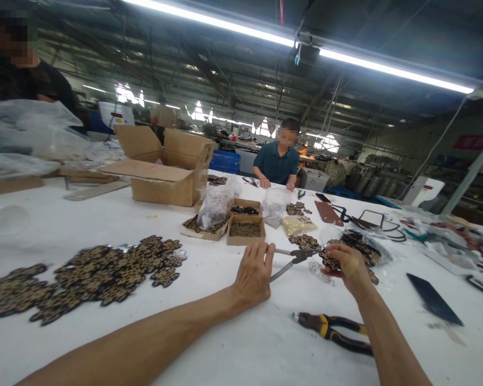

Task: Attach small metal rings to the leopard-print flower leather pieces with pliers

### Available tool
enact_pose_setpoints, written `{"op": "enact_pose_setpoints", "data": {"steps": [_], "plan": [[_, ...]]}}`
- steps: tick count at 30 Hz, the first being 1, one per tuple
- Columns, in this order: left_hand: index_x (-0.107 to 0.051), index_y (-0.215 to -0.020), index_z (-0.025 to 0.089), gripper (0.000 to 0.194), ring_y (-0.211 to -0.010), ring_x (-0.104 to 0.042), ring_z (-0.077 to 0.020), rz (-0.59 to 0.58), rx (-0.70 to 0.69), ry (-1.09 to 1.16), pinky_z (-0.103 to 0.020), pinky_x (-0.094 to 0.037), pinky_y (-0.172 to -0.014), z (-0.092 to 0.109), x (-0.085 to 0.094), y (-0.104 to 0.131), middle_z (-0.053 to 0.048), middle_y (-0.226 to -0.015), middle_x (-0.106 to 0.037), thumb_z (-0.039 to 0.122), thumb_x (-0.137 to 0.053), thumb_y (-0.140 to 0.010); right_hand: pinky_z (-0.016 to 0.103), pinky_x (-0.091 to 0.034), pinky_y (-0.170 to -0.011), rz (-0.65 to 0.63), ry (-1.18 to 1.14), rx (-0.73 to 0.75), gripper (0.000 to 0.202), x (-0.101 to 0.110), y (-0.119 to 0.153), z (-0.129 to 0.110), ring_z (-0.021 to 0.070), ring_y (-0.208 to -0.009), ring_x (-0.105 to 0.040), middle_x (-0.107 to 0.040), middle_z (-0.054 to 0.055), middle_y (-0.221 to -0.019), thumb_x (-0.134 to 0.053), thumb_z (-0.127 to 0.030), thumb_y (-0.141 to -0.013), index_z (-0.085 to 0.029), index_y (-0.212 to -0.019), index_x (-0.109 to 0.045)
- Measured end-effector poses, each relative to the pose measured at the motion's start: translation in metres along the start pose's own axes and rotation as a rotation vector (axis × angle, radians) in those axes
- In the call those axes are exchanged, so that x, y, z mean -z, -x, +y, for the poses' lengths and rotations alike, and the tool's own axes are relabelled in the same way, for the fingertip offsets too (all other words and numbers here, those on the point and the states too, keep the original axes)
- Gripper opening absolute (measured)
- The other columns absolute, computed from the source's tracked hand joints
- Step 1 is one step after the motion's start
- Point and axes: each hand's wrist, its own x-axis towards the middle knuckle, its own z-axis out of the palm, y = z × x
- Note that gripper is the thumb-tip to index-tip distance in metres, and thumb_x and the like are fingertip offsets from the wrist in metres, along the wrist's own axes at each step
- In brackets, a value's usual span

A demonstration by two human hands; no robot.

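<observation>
My left hand [254, 271] is closed around the grey handles of a pair of pliers [294, 258]. The jaws point right and meet the edge of a leopard-print patch [330, 258]. That patch is pinched in the fingers of my right hand [348, 262], which has a tan bandage on it. Just below lies a scatter of small shiny pieces [321, 272]. A second pair of pliers [332, 328], with black and yellow handles, rests on the table nearer me, partly behind my right forearm. More patches [304, 241] lie beyond the jaws.
A large heap of leopard-print patches [108, 268] covers the left side of the white table [177, 332]. Small boxes of metal bits [245, 229] and an open carton [163, 179] stand farther back. A dark flat panel [434, 298] lies right. Another person [277, 161] works opposite.
</observation>
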Motion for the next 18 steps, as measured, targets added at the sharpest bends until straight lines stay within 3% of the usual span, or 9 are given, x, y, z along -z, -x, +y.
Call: {"op": "enact_pose_setpoints", "data": {"steps": [4, 9, 13, 18], "plan": [[-0.044, -0.138, -0.001, 0.081, -0.107, -0.045, -0.0359, -0.006, -0.035, -0.018, -0.051, -0.040, -0.096, 0.002, 0.002, -0.001, -0.023, -0.119, -0.053, 0.010, -0.058, -0.059, 0.042, -0.064, -0.056, -0.070, 0.004, -0.012, 0.034, 0.001, -0.001, 0.001, 0.0188, -0.060, -0.063, -0.067, 0.003, -0.076, -0.085, -0.031, -0.060, -0.014, -0.087, -0.075], [-0.043, -0.140, 0.000, 0.081, -0.108, -0.044, -0.0364, 0.016, -0.060, -0.030, -0.052, -0.040, -0.097, 0.001, 0.000, -0.001, -0.023, -0.121, -0.052, 0.010, -0.057, -0.061, 0.044, -0.064, -0.059, -0.140, 0.013, -0.020, 0.044, 0.005, 0.000, 0.000, 0.0204, -0.063, -0.063, -0.068, 0.006, -0.074, -0.091, -0.034, -0.055, -0.010, -0.089, -0.077], [-0.041, -0.144, 0.001, 0.083, -0.108, -0.045, -0.0360, 0.032, -0.073, -0.021, -0.053, -0.039, -0.096, 0.000, 0.000, -0.001, -0.024, -0.122, -0.051, 0.009, -0.058, -0.062, 0.040, -0.062, -0.057, -0.225, 0.014, 0.058, 0.049, 0.010, -0.001, 0.001, 0.0198, -0.065, -0.062, -0.067, 0.005, -0.072, -0.091, -0.038, -0.056, -0.010, -0.094, -0.078], [-0.042, -0.149, 0.026, 0.087, -0.110, -0.046, -0.0347, 0.077, -0.088, 0.000, -0.056, -0.040, -0.095, 0.002, 0.003, -0.002, -0.018, -0.125, -0.047, 0.003, -0.056, -0.067, 0.035, -0.059, -0.057, -0.211, 0.126, 0.151, 0.048, 0.013, -0.004, 0.002, 0.0204, -0.067, -0.063, -0.069, 0.007, -0.074, -0.089, -0.043, -0.060, -0.011, -0.094, -0.079]]}}
